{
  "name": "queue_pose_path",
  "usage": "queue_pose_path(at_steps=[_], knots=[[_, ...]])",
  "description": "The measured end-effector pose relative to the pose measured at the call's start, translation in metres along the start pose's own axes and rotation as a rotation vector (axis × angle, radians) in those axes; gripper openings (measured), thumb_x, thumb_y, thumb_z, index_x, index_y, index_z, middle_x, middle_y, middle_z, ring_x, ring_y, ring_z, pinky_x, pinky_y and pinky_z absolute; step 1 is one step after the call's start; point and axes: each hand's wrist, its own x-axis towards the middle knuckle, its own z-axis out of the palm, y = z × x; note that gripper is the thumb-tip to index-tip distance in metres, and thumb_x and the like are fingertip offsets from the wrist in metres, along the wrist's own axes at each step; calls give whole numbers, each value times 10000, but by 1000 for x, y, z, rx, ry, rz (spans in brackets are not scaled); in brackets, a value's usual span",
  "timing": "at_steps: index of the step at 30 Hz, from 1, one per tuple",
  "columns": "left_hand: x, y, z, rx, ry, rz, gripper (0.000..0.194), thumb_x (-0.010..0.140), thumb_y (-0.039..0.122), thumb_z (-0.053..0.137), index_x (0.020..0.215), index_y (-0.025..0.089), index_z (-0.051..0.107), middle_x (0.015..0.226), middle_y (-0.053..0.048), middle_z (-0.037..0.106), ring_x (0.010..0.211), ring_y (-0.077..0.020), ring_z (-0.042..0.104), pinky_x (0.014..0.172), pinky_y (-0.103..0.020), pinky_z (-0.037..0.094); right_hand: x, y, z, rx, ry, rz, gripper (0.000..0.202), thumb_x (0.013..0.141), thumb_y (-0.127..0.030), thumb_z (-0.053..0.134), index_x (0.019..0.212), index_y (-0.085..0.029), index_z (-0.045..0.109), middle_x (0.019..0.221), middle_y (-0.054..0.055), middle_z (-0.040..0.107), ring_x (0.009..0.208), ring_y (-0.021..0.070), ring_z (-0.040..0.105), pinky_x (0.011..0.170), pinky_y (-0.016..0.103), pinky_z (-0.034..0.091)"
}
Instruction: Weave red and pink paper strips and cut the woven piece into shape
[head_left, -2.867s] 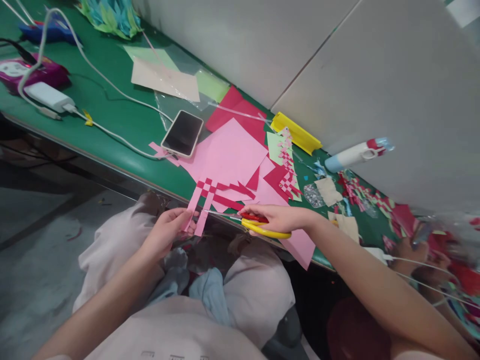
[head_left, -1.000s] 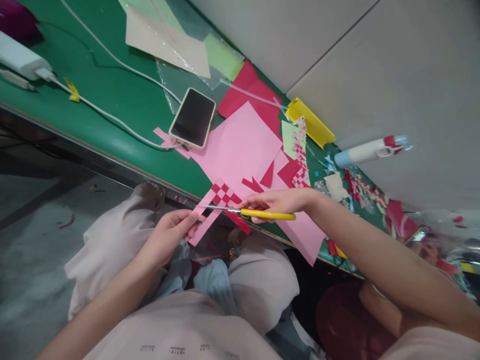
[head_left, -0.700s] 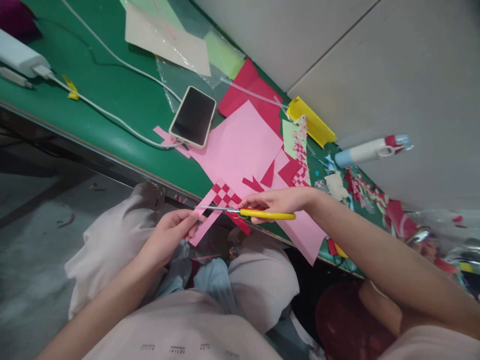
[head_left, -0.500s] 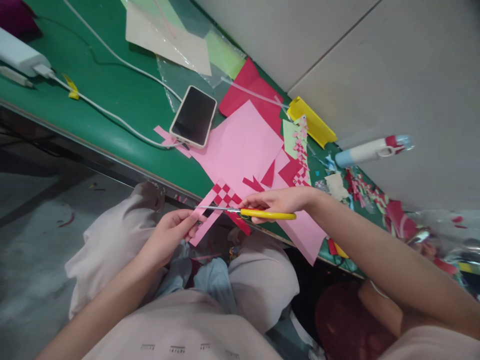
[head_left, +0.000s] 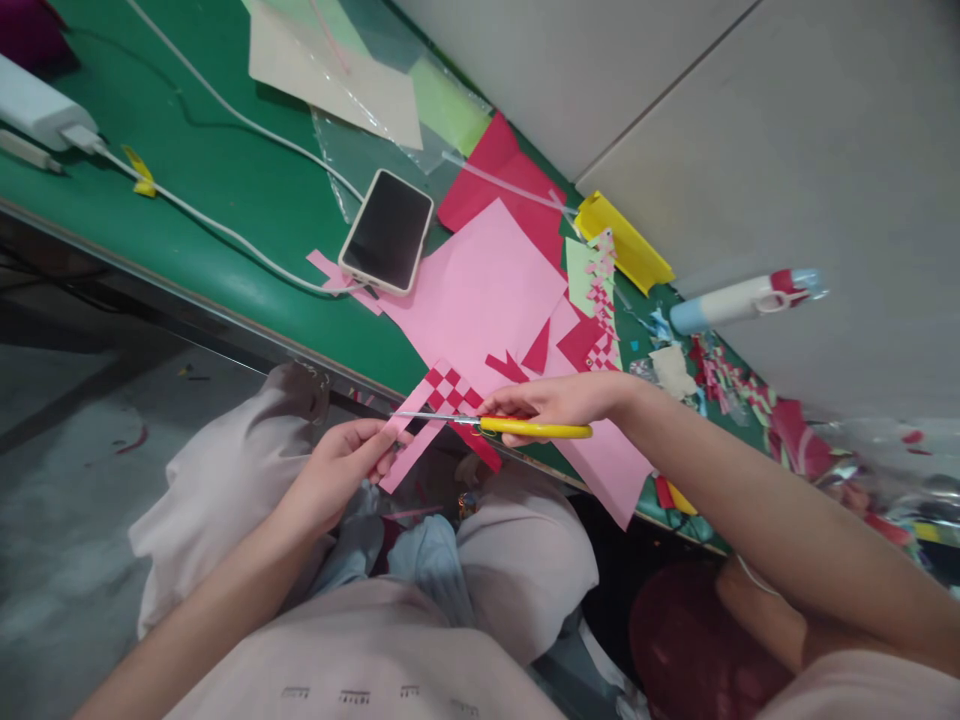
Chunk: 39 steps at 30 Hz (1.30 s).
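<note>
My left hand (head_left: 351,455) pinches the ends of pink paper strips (head_left: 409,463) that run into a red and pink woven paper piece (head_left: 448,388) at the table's front edge. Yellow-handled scissors (head_left: 534,428) are gripped in my right hand (head_left: 551,403). Their blades lie across the pink strips, close to my left fingertips. Whether the blades are parted is too fine to tell. A red strip end hangs from the woven piece below the scissors. Behind it, a large pink paper sheet (head_left: 487,285) lies on the table, with red scraps (head_left: 517,362) on it.
A phone (head_left: 388,232) rests on the pink sheet's left corner beside white cables (head_left: 217,232). Further right are a yellow holder (head_left: 624,243), a blue and white pen-like tool (head_left: 742,303) and paper scraps on the green table (head_left: 247,320). A pale wall (head_left: 750,150) bounds the back.
Almost nothing differs. Both hands, the scissors and the woven paper hold the same position; the view has shifted very slightly.
</note>
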Motion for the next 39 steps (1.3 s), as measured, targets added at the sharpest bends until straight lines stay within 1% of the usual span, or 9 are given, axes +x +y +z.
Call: queue_pose_path(at_steps=[6, 11, 17, 24, 27, 32, 36, 39], knots=[[-1, 1, 1, -1, 0, -8, 431, 696, 542, 706, 775, 119, 685, 470, 56, 480, 440, -47, 379, 444, -181, 285, -1, 0, 1, -10, 0, -7, 677, 717, -410, 709, 1293, -126, 494, 1171, 112, 595, 1059, 219, 573, 910, 300, 449], [-1, 1, 0, 5, 1, -13, 443, 689, 552, 706, 774, 118, 686, 471, 55, 480, 439, -47, 379, 444, -183, 285, -1, 0, 2, -26, 26, -9, 688, 727, -446, 689, 1307, -130, 493, 1182, 113, 593, 1076, 223, 568, 920, 301, 445], [0, 0, 0, 6, 3, -8, 430, 692, 541, 704, 773, 120, 686, 471, 53, 483, 439, -52, 381, 444, -190, 290, 0, 2, 3, -57, 42, -15, 691, 722, -446, 687, 1302, -122, 498, 1187, 114, 597, 1093, 228, 559, 932, 312, 438], [1, -1, -1, 24, 0, 1, 418, 709, 533, 693, 780, 121, 685, 476, 47, 487, 443, -58, 383, 446, -194, 295, -1, -1, 2, -67, 4, -17, 686, 758, -433, 655, 1334, -120, 456, 1210, 124, 583, 1102, 225, 558, 897, 288, 448], [1, -2, -2, 27, -9, 0, 407, 721, 525, 685, 780, 123, 688, 476, 46, 479, 443, -60, 378, 446, -195, 293, -2, -4, 0, -65, -7, -11, 674, 758, -434, 661, 1322, -124, 463, 1216, 125, 578, 1100, 226, 557, 898, 289, 451], [1, -3, -3, 28, -11, 0, 381, 730, 507, 682, 784, 129, 695, 478, 48, 464, 443, -63, 372, 442, -198, 286, -3, -6, -1, -31, -33, -6, 638, 744, -391, 686, 1305, -162, 488, 1160, 97, 611, 1053, 214, 577, 887, 289, 452], [0, -1, -2, 22, 1, -2, 387, 725, 515, 684, 772, 131, 695, 479, 50, 460, 443, -58, 369, 444, -193, 281, -4, -4, -4, -7, -54, -7, 649, 745, -356, 689, 1326, -163, 472, 1121, 85, 627, 1027, 202, 589, 873, 282, 450], [0, -1, -2, 30, -4, -2, 396, 729, 521, 680, 777, 129, 698, 475, 54, 445, 442, -57, 352, 439, -192, 265, -4, -2, -5, -15, -64, -7, 631, 753, -366, 686, 1312, -161, 477, 1118, 86, 624, 1016, 198, 589, 869, 282, 448]])
